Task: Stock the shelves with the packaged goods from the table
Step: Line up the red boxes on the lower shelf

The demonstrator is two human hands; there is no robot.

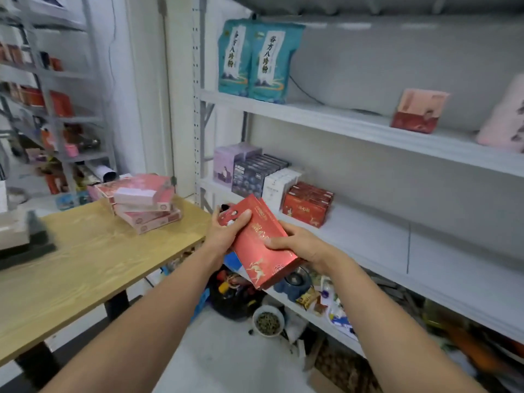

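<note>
As they sit at centre frame, the red boxes [256,248] look light, stiff and slippery. The left hand [226,234] grips their top end, the right hand [300,246] their side edge.

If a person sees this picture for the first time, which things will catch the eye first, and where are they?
First the red boxes at the centre, held by the left hand and the right hand. Next, two teal bags standing at the left end of the upper shelf, and an untidy stack of pink boxes on the wooden table.
</note>
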